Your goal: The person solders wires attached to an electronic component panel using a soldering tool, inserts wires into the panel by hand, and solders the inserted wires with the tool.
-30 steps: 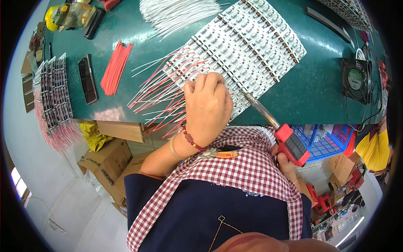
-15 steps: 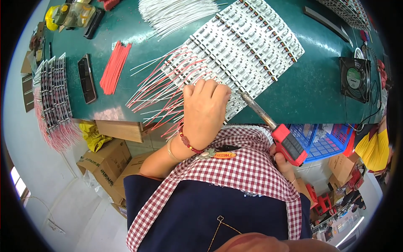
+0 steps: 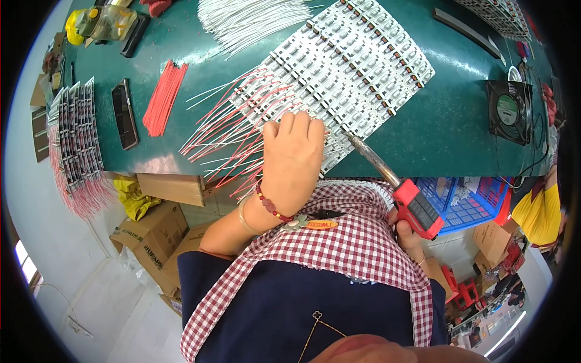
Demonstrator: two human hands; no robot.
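A white panel of small circuit boards [image 3: 357, 57] lies slantwise on the green table. Red and white wires [image 3: 227, 130] fan out from its left edge. My left hand [image 3: 295, 148] rests over the panel's near edge, its fingers curled and pressed together. Their tips point away from me, so whatever they pinch is hidden. In my right hand [image 3: 408, 236] is a soldering iron [image 3: 417, 209] with a red and black handle. Its metal shaft slants up to the left, and the tip is at the panel, just right of my left fingers.
Loose red wires [image 3: 164, 100] and a phone [image 3: 125, 115] lie to the left. A pile of white wires [image 3: 248, 21] sits beyond the panel. At the right stands a black fan [image 3: 509, 112]; blue baskets [image 3: 466, 202] are below the table edge. Another wired panel [image 3: 75, 133] is far left.
My left hand has shifted slightly left, and the panel appears a little further left too. The soldering iron has hardly moved.
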